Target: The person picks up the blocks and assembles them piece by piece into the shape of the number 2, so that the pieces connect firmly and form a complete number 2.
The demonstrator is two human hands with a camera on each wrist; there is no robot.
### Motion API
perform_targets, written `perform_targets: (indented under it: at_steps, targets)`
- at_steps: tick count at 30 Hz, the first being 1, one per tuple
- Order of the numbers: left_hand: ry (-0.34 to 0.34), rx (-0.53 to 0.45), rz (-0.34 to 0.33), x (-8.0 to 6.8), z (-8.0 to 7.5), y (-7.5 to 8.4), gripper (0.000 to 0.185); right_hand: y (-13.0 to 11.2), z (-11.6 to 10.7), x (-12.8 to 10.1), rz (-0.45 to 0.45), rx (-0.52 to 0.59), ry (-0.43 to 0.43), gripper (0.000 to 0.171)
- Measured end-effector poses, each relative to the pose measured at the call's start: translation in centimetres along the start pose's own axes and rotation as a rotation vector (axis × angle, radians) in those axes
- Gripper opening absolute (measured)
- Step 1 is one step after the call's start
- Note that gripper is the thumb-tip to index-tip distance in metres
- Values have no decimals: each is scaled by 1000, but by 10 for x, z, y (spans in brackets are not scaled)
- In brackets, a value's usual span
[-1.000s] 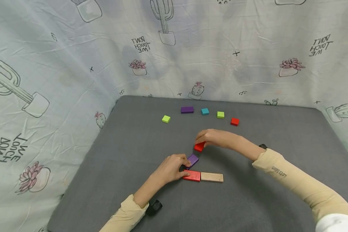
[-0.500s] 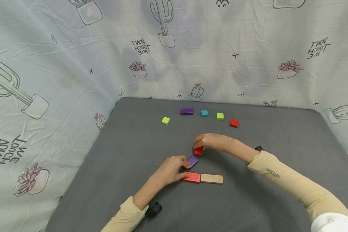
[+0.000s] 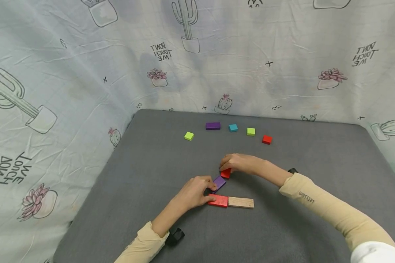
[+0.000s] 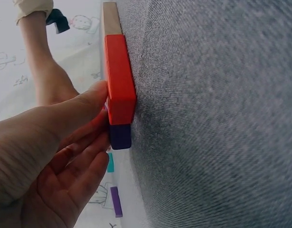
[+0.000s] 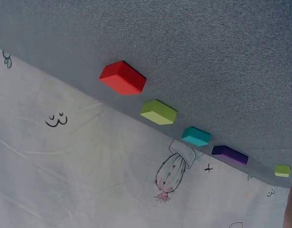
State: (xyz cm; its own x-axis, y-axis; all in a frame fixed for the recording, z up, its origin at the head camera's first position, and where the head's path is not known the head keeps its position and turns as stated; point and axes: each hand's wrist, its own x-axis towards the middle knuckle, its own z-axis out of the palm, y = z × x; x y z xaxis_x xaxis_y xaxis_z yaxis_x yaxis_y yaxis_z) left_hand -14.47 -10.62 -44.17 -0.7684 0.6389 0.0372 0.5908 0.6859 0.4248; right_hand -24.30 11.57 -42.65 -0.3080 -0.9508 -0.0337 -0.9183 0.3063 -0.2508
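My left hand [image 3: 212, 192] rests at the left end of a flat row, a long red block [image 3: 218, 200] followed by a wooden block [image 3: 240, 202]. Its thumb presses the red block's end and its fingers hold a purple block [image 3: 219, 182] that angles away from it. In the left wrist view the left hand [image 4: 104, 118] shows the thumb on the red block [image 4: 119, 78] and the fingers against the purple block [image 4: 120, 135]. My right hand [image 3: 224, 168] pinches a small red block [image 3: 226, 173] from above, at the purple block's far end.
Along the far edge of the grey mat [image 3: 145, 164] lie a lime block [image 3: 189, 136], a purple block [image 3: 213, 126], a teal block [image 3: 233, 128], a second lime block [image 3: 251, 131] and a red block [image 3: 267, 139]. Cactus-print cloth [image 3: 69, 91] hangs around the mat.
My right hand has brought the small red block down and nearer, up to the purple block's far end. The left hand has stayed on its blocks.
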Motion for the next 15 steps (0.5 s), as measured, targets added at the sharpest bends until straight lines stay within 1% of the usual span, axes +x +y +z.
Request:
perform_targets:
  at_steps: [5, 9, 12, 15]
  targets:
    - [1, -10, 7, 1, 0, 0, 30, 3, 1, -1, 11, 48, -13, 32]
    - [-4, -6, 4, 1, -2, 1, 29, 6, 3, -1, -1, 50, -14, 34]
    - [-10, -5, 5, 1, -2, 1, 29, 5, 1, -4, -5, 39, -1, 42]
    - [-10, -9, 14, 2, -2, 1, 29, 8, -5, -11, 27, 14, 38, 51]
